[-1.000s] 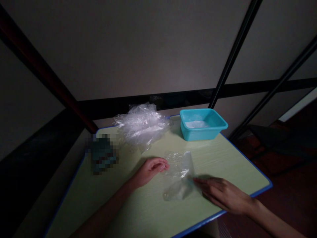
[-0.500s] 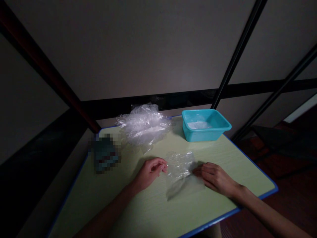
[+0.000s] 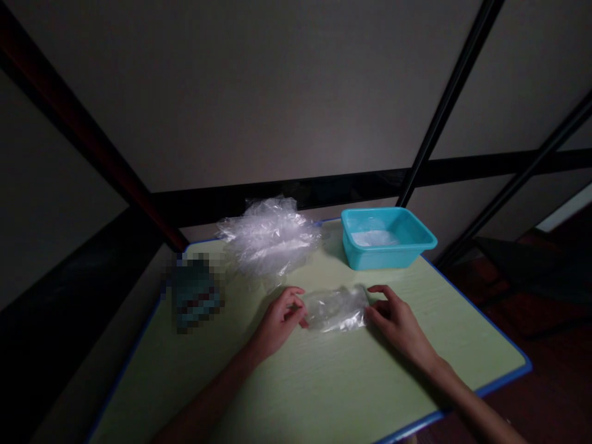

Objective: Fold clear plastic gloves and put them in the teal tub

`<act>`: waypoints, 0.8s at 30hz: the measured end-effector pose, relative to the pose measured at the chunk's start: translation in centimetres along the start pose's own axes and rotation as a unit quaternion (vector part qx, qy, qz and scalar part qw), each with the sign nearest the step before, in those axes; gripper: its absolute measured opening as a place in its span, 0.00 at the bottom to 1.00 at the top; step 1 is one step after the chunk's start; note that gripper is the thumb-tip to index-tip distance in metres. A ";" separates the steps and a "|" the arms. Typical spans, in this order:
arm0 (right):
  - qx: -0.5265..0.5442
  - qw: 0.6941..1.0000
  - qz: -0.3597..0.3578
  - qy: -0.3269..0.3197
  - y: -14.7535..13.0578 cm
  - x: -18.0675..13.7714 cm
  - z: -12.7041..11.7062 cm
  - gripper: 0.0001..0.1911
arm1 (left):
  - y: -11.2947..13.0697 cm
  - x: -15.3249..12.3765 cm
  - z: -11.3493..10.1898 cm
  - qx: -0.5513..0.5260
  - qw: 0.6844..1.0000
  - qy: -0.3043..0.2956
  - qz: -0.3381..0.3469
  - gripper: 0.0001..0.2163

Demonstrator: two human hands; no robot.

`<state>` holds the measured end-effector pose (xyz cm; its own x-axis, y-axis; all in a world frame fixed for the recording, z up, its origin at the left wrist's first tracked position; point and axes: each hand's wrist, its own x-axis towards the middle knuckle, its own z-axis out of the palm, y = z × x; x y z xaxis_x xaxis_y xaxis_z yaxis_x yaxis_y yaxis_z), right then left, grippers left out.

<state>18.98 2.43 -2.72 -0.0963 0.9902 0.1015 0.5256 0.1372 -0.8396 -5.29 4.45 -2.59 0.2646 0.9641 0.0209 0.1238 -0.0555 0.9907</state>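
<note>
A clear plastic bag (image 3: 337, 308) lies folded in a short strip on the pale green table (image 3: 296, 382). My left hand (image 3: 280, 320) pinches the bag's left end with curled fingers. At the bag's right end my right hand (image 3: 393, 317) grips the plastic between thumb and fingers. Both forearms reach in from the bottom edge of the view.
A heap of crumpled clear plastic bags (image 3: 271, 237) sits at the table's far edge. To its right stands a turquoise plastic tub (image 3: 386, 237) with something pale inside. A blurred dark object (image 3: 194, 296) rests at the left edge. The table has a blue rim; dark bars and a wall stand behind.
The bag lay spread out toward me; its near part has been folded up into a narrow strip. My right hand moved up and left to the bag's right end.
</note>
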 end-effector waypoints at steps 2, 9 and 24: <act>-0.020 0.999 0.010 0.031 0.1 0.0 0.4 0.14 | 0.0 0.0 0.0 -0.011 1.000 0.001 -0.005 0.11; -0.033 0.997 0.014 0.073 0.4 -0.5 1.0 0.15 | -0.2 0.0 0.2 -0.027 1.000 0.008 -0.011 0.11; 0.004 0.997 0.016 0.081 -0.1 -0.7 0.9 0.17 | -0.2 0.0 0.3 -0.028 0.999 0.030 -0.002 0.10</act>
<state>18.18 1.65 -3.17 0.0591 0.9856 0.1582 0.5199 0.1049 -0.8477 -5.08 4.35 -2.85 0.2071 0.9781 0.0227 0.0706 -0.0381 0.9968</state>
